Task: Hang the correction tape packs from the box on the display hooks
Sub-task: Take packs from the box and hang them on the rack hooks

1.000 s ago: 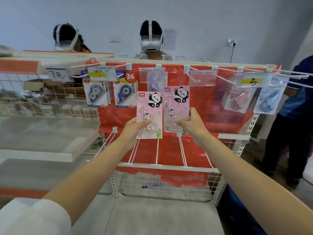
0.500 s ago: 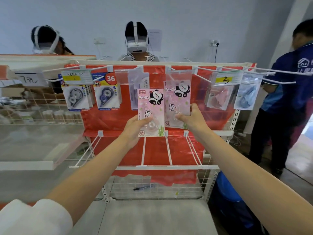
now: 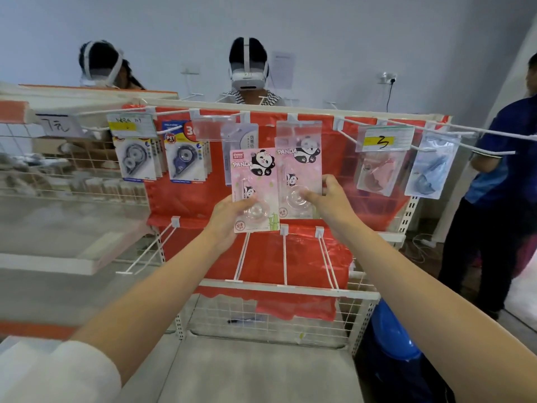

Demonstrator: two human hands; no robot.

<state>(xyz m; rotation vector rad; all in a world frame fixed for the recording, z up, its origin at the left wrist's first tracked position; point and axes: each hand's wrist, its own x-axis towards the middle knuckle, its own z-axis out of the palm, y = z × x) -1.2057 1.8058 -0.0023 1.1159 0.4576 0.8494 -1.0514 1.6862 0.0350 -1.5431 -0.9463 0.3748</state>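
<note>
Two panda packs up at the red backboard (image 3: 334,158): left hand (image 3: 229,212) pinches the left pack (image 3: 254,181), right hand (image 3: 328,196) pinches the right pack (image 3: 299,167), both below the top hooks (image 3: 244,116). Line each hang-hole squarely with its hook before pushing on.

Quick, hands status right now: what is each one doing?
Left hand: grips the left panda pack at its lower edge.
Right hand: pinches the right panda pack.
</note>
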